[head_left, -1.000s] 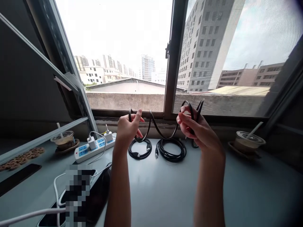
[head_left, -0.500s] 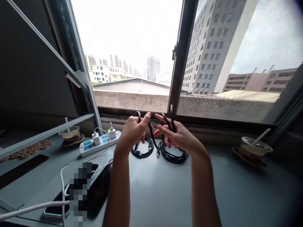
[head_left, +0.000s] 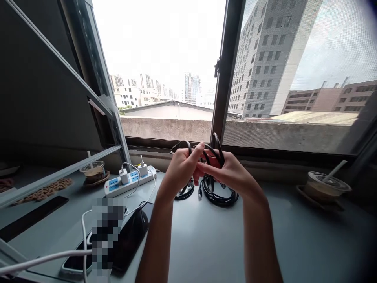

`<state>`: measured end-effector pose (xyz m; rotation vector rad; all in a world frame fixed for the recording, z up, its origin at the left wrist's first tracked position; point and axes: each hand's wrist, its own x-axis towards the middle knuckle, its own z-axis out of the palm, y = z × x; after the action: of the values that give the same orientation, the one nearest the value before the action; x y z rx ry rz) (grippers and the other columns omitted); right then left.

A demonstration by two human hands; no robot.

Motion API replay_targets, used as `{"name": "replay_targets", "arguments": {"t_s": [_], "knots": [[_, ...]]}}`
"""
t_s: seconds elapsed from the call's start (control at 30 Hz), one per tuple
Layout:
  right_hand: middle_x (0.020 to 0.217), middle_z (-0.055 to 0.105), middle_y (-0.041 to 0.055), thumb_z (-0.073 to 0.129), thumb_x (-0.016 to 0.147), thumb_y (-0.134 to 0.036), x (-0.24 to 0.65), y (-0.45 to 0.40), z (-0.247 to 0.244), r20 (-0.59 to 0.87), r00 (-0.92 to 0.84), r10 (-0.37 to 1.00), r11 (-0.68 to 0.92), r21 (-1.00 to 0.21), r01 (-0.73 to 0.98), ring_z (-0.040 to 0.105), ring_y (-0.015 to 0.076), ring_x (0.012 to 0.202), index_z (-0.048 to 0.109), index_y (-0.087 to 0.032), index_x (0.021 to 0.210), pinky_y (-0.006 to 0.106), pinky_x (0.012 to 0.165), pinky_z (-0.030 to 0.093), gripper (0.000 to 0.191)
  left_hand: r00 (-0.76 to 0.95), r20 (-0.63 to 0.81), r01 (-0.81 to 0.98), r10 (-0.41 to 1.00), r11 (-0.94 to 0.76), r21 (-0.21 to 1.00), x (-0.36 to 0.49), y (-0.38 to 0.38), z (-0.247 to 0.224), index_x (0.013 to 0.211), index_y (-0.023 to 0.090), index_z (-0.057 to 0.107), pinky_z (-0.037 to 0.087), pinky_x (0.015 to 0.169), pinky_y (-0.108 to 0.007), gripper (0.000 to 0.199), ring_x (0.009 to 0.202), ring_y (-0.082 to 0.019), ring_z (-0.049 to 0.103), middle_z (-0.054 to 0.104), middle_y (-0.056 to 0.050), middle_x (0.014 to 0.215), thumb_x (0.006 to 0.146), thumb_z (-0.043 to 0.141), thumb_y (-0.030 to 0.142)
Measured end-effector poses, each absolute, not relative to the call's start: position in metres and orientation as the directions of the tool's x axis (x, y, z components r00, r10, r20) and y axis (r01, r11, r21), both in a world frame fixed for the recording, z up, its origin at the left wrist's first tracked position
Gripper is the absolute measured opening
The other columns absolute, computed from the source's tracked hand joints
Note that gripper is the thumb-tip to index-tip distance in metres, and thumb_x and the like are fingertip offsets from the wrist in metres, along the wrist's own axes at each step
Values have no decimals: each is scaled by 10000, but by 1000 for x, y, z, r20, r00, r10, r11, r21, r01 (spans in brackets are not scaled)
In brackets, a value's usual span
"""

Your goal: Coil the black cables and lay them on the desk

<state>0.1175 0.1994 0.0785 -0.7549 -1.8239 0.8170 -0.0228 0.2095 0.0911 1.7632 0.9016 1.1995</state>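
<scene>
A thick black cable (head_left: 217, 142) is looped between my two hands, above the back of the grey table (head_left: 206, 243). My left hand (head_left: 184, 163) is closed on it, with a loop arching over the fingers. My right hand (head_left: 225, 169) also grips the cable, and its loops stand up above the fingers. The fingertips of both hands meet or nearly meet. Behind and below them lie two coiled black cables, a smaller coil (head_left: 185, 193) at left, partly hidden by my left hand, and a larger coil (head_left: 220, 200) at right.
At left are a white power strip (head_left: 132, 181) with chargers, white cords, phones (head_left: 33, 218), a black pouch (head_left: 132, 236) and a drink cup (head_left: 93, 171). Another cup (head_left: 326, 186) stands on a coaster at right. A metal frame (head_left: 64, 169) crosses the left side; windows are behind.
My left hand has moved right, up against my right hand, and the gap between them has closed. The cable span between them has bunched into loops. The view has shifted slightly.
</scene>
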Motion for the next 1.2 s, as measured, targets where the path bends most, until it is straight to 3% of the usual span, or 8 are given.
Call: {"name": "replay_targets", "arguments": {"t_s": [0.23, 0.47, 0.57, 0.7, 0.83, 0.97, 1.1, 1.2], "knots": [[468, 410, -56, 566, 799, -364, 132, 207, 77, 488, -28, 872, 484, -855, 185, 426, 72, 443, 638, -120, 1013, 177, 420, 348, 333, 157, 457, 34, 875, -467, 883, -32, 214, 94, 637, 145, 652, 341, 345, -199, 415, 272, -74, 408, 399, 46, 316, 837, 427, 431], [492, 408, -67, 547, 800, -375, 147, 205, 81, 434, 28, 901, 434, -901, -13, 323, 41, 359, 561, -122, 1153, 156, 313, 198, 435, -355, 509, -195, 784, -595, 780, -42, 219, 96, 378, 207, 358, 211, 286, -218, 441, 277, -64, 307, 350, 34, 320, 791, 405, 356], [489, 400, -71, 578, 786, -457, 144, 201, 83, 456, -8, 890, 456, -890, -22, 292, 30, 353, 558, -117, 1144, 157, 314, 188, 494, -297, 503, -137, 811, -558, 818, -39, 217, 97, 388, 198, 403, 216, 283, -206, 444, 270, -60, 310, 365, 31, 320, 802, 399, 359], [556, 454, -48, 560, 785, -535, 131, 196, 84, 459, -154, 875, 466, -885, 12, 305, 31, 399, 533, -136, 1151, 164, 352, 222, 543, -36, 469, 24, 883, -468, 883, -32, 214, 97, 402, 176, 473, 210, 283, -180, 490, 255, -54, 327, 384, 20, 309, 818, 395, 423], [624, 465, -32, 659, 723, -444, 119, 192, 83, 472, -335, 816, 541, -827, 153, 372, 50, 513, 568, -141, 848, 172, 432, 290, 341, 221, 382, 108, 897, -412, 905, -20, 215, 93, 381, 169, 482, 234, 287, -179, 532, 248, -61, 335, 359, 19, 287, 834, 401, 435], [645, 462, -35, 712, 664, -323, 119, 190, 81, 465, -435, 771, 591, -776, 219, 425, 72, 588, 477, -151, 677, 178, 499, 346, 291, 273, 380, 130, 884, -425, 896, -13, 220, 89, 359, 154, 502, 251, 306, -171, 580, 271, -52, 343, 408, -2, 303, 848, 392, 446], [659, 475, -23, 653, 728, -308, 130, 195, 79, 495, -398, 772, 613, -745, 263, 423, 77, 588, 557, -140, 781, 189, 520, 356, 201, 287, 356, 195, 889, -418, 887, -18, 222, 87, 560, 131, 671, 360, 374, -184, 522, 348, -82, 473, 552, -28, 413, 843, 413, 487], [688, 540, 3, 621, 760, -350, 137, 201, 77, 504, -346, 792, 603, -733, 314, 476, 107, 619, 613, -136, 863, 211, 549, 383, 237, 194, 382, 307, 904, -426, 851, -23, 218, 86, 643, 140, 704, 470, 566, -212, 460, 571, -133, 627, 668, -59, 583, 820, 475, 498]]}}
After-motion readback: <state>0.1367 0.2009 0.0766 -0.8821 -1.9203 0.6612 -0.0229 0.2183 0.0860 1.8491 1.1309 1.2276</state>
